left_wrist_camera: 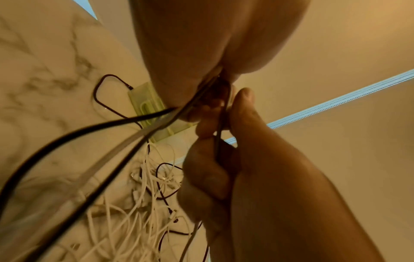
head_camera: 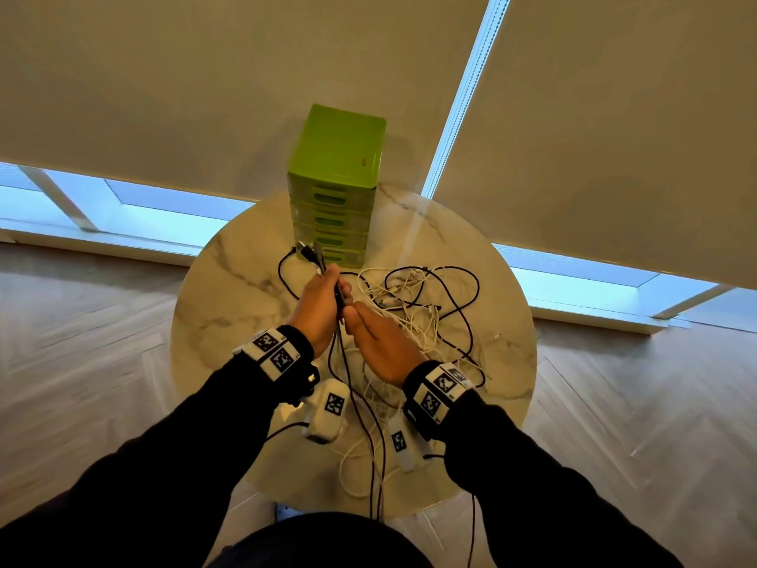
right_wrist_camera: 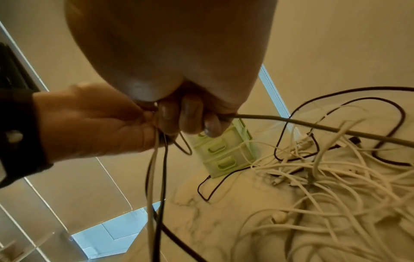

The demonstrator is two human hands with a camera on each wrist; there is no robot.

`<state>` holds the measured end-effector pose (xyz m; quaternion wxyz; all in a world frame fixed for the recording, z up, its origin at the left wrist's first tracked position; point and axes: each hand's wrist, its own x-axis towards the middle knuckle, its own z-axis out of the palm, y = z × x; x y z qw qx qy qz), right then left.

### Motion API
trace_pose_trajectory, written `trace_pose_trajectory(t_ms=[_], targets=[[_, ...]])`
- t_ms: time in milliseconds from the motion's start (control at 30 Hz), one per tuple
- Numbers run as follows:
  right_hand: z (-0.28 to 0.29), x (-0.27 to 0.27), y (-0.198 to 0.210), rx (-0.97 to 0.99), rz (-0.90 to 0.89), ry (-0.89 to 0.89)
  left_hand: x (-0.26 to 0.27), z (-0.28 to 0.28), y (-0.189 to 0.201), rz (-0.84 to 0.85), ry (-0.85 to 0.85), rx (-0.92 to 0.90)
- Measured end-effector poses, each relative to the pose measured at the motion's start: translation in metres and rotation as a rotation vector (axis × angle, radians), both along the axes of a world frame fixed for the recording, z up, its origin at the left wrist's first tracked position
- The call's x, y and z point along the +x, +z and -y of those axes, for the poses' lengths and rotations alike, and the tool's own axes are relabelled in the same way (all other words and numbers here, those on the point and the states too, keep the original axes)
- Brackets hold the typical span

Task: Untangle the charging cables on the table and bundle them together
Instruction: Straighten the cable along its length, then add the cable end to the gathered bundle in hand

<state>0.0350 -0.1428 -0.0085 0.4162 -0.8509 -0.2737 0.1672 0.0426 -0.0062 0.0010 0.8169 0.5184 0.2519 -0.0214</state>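
Observation:
My left hand (head_camera: 334,289) is raised over the round marble table (head_camera: 229,305) and grips a bunch of dark and pale cables (left_wrist_camera: 89,138). Their plugs (head_camera: 313,258) stick up out of the fist, and the cords hang down past the table's near edge (head_camera: 364,407). My right hand (head_camera: 354,317) is close against the left. Its fingers (right_wrist_camera: 192,120) curl round a grey cable (right_wrist_camera: 313,125) that runs off into the loose tangle of white and black cables (head_camera: 413,309) lying on the table's right half.
A green drawer unit (head_camera: 332,190) stands at the table's far edge, just behind my hands. One black cable loops (head_camera: 282,272) on the table to its left. Wooden floor surrounds the table, and drawn blinds hang over the windows behind it.

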Motion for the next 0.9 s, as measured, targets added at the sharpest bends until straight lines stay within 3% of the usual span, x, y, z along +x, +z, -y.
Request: trace_pose_trajectory(t_ms=[133, 267, 367, 500, 633, 733, 900], targets=[[0.025, 0.003, -0.014, -0.031, -0.118, 0.104, 0.008, -0.014, 0.011, 0.145, 0.073, -0.150], [0.073, 0.013, -0.046, -0.160, -0.184, 0.045, 0.020, -0.046, 0.025, 0.245, 0.178, -0.277], [0.096, 0.021, -0.056, -0.226, -0.191, -0.033, 0.020, -0.062, 0.033, 0.281, 0.109, -0.156], [0.076, 0.048, -0.043, -0.327, -0.045, -0.144, 0.012, -0.045, 0.025, 0.234, -0.102, 0.300], [0.034, 0.056, -0.016, -0.168, 0.042, -0.216, 0.008, -0.014, 0.001, 0.081, -0.225, 0.505], [0.006, 0.045, -0.004, -0.072, 0.077, -0.175, 0.005, 0.000, -0.012, -0.035, -0.271, 0.489], [-0.002, 0.028, -0.007, -0.071, 0.122, -0.112, 0.007, 0.003, -0.009, -0.055, -0.166, 0.271]])
